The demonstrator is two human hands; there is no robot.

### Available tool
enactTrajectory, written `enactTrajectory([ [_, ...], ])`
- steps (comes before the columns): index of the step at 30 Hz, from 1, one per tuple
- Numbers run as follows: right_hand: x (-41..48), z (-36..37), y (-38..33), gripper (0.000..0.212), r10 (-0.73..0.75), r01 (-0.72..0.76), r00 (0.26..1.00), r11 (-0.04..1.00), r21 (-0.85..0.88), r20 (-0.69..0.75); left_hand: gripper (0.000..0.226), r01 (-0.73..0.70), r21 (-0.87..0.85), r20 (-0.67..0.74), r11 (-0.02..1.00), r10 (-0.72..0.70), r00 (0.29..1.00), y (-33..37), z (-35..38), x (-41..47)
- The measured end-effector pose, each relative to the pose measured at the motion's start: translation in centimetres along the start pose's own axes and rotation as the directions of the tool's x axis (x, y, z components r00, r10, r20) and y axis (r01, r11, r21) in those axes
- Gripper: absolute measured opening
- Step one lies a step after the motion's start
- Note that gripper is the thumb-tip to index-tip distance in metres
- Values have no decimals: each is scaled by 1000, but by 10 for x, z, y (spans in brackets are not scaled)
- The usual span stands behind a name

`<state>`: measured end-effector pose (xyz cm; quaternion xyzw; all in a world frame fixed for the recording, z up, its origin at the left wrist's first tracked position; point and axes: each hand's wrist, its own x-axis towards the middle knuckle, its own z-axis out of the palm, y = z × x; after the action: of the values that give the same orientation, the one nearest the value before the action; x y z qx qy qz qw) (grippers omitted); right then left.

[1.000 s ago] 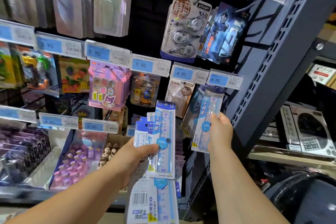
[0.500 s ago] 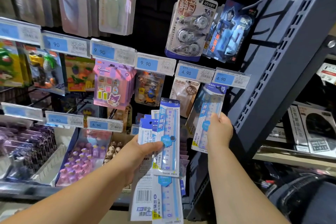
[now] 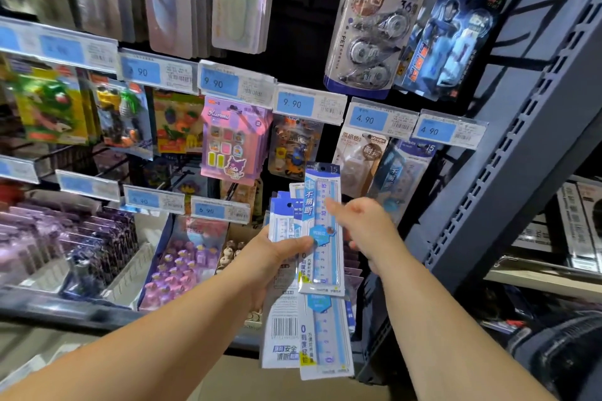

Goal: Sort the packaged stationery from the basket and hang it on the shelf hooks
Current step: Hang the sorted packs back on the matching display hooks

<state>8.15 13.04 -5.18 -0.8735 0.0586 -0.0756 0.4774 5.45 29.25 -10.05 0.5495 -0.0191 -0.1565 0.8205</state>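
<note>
Below the 4.90 tags [image 3: 449,130], gripping a fan of ruler packs [image 3: 283,329] in the left hand [image 3: 277,251], pressing the thumb flat across the front pack [image 3: 324,260] and curling the other fingers behind, out of view. Fanning the packs' top edges just under the row of hanging goods, beside the Kuromi pack [image 3: 234,140]. Reaching in with the right hand [image 3: 368,228], stretching one finger to the front pack's right edge and loosely curling the rest, holding nothing; touching or just short, cannot tell through the blur. Hanging under the right-hand tag: one hung pack [image 3: 404,172], tilted, its lower end hidden behind the right hand. Crowding that pack on both sides: a tape pack [image 3: 358,159] overlapping its left edge, the slanted upright [image 3: 521,156] near its right edge. Leaving only a narrow strip there for moving, with dark open room higher up, between the two rows of hooks.
</note>
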Motion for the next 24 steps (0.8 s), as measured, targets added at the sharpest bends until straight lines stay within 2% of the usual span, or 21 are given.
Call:
enactTrajectory([
  [2,-6,11,0,37,19,-23,995,999,40,93,37,-19,-25,6,1000,19,1000,1,0,-1],
  [6,-16,19,-6,23,63,-97,990,950,296,125,26,-16,-116,20,993,18,1000,1,0,-5],
  [9,-18,23,-9,16,65,-120,986,915,384,152,18,21,-199,12,980,-19,1000,-1,-1,-8],
  [15,-17,24,-9,13,49,-136,979,876,462,197,26,23,-304,-45,952,-38,998,-5,-9,-8],
  [22,-16,27,-9,14,47,-143,980,842,521,193,31,18,-257,-61,966,-35,997,-10,-9,-6],
  [24,-15,29,-10,16,45,-121,986,848,516,158,26,13,-231,-42,973,-23,999,-10,-6,-9],
])
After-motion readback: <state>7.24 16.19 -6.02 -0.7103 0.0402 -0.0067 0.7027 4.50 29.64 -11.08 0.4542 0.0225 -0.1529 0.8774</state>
